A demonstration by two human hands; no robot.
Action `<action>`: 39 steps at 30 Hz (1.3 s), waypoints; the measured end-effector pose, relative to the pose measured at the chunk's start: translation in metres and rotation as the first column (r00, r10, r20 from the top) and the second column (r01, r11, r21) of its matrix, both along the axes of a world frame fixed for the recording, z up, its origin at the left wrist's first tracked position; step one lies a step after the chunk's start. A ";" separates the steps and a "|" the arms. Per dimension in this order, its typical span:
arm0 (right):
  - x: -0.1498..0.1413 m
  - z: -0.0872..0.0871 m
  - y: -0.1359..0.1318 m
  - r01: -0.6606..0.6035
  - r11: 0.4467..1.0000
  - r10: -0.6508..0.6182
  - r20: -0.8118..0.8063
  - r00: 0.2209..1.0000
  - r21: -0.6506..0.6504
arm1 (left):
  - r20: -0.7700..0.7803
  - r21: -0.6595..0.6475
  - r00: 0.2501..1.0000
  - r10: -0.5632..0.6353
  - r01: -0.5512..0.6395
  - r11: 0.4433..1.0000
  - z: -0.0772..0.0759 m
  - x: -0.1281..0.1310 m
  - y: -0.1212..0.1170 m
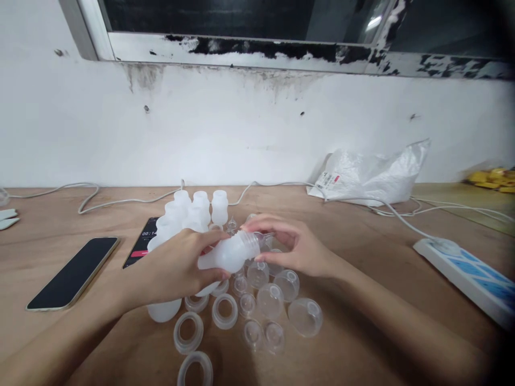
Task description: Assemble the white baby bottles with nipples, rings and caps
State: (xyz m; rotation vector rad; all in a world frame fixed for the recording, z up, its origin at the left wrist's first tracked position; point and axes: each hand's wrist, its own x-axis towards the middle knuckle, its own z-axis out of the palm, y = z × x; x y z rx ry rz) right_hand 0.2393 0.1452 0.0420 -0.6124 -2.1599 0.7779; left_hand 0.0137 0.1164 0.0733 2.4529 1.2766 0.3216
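Observation:
My left hand [173,262] is wrapped round a frosted white baby bottle [231,254], which lies tilted sideways with its threaded neck to the right. At that neck, the fingers of my right hand [300,245] close round a clear bottle nipple [264,240], partly hidden by them. Below the hands lie several translucent collar rings [188,333], several small clear nipples [252,333] and several domed clear caps [306,317]. Behind my left hand stand several more white bottles [220,206], some of them covered by the hand.
A phone [74,273] lies at left; another phone [140,241] showing a timer is partly hidden behind the bottles. A white cable [281,183] runs along the wall. A plastic bag [370,174] sits at back right, a power strip [466,279] at right, yellow items [493,177] beyond.

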 end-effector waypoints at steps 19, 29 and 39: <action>0.002 0.004 0.001 0.005 0.999 -0.010 0.117 0.993 0.041 | -0.067 0.055 0.998 0.009 -0.006 0.998 0.000 0.000 0.000; -0.001 -0.002 0.001 0.097 0.993 -0.090 0.099 0.991 -0.069 | -0.087 0.160 0.996 0.028 -0.013 0.987 -0.003 0.001 0.000; -0.006 -0.003 -0.002 0.169 0.958 -0.150 0.097 0.984 -0.232 | -0.098 0.206 0.995 0.031 -0.010 0.979 -0.004 0.001 -0.001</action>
